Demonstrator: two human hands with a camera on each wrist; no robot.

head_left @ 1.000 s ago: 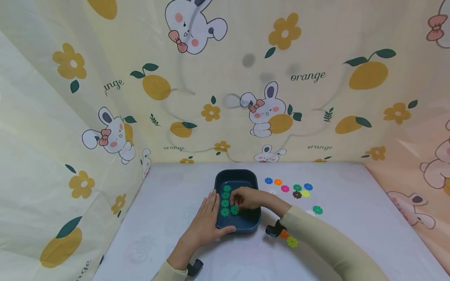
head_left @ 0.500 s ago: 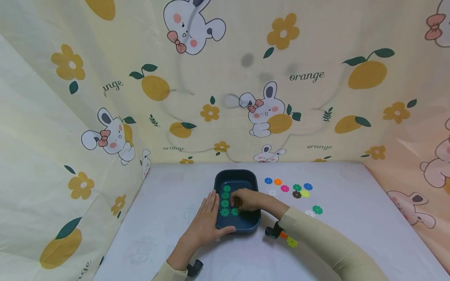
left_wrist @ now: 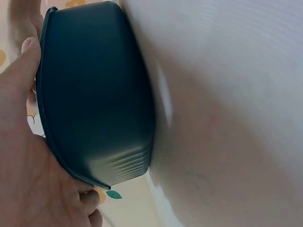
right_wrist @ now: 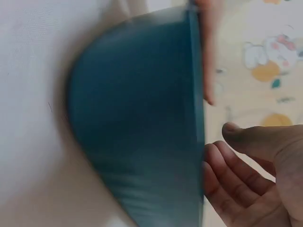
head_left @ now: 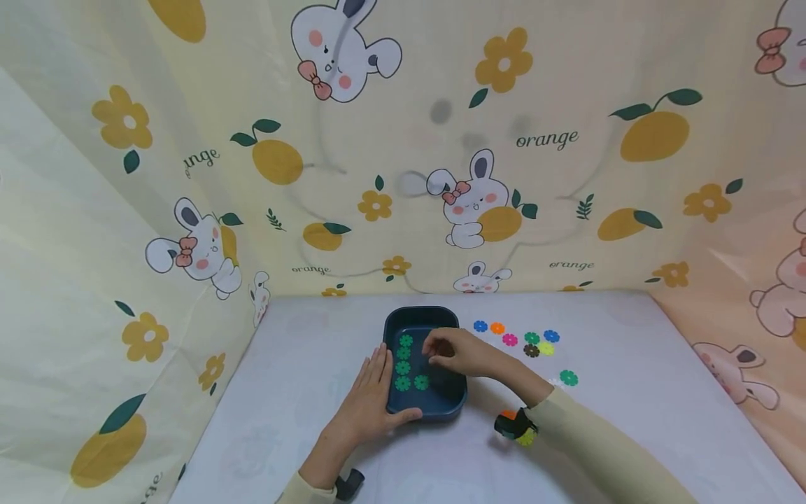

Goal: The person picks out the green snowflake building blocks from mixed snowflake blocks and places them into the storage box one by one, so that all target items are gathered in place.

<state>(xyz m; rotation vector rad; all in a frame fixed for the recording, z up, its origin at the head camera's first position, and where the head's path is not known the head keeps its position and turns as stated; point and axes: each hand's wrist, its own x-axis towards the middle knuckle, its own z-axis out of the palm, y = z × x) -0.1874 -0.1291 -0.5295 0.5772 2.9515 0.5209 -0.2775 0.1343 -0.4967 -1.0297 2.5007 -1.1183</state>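
You worked at a white table (head_left: 302, 364) closed in by printed curtains (head_left: 378, 140). A dark blue tray (head_left: 448, 402) stood at the middle of the table, and your left hand (head_left: 368, 402) braced it, fingers straight along the left wall and thumb pressed on the near rim; the left wrist view agreed, palm flat against the tray's side.

Your right hand (head_left: 460, 352) hovered over the tray's right half with fingers loosely curled and nothing visible in them; the right wrist view showed them relaxed and empty beside the rim.

Five green discs (head_left: 403, 367) lay inside the tray, four in a column by the left wall and one just beside the lowest.

Loose discs (head_left: 532, 339) of mixed colours lay right of the tray, two of them green (head_left: 569, 377).

Judgement: one placement was done and the pick of the next green disc was due. That called for a reach rightward, a fingertip pinch on the thin disc, and a steady left hand.
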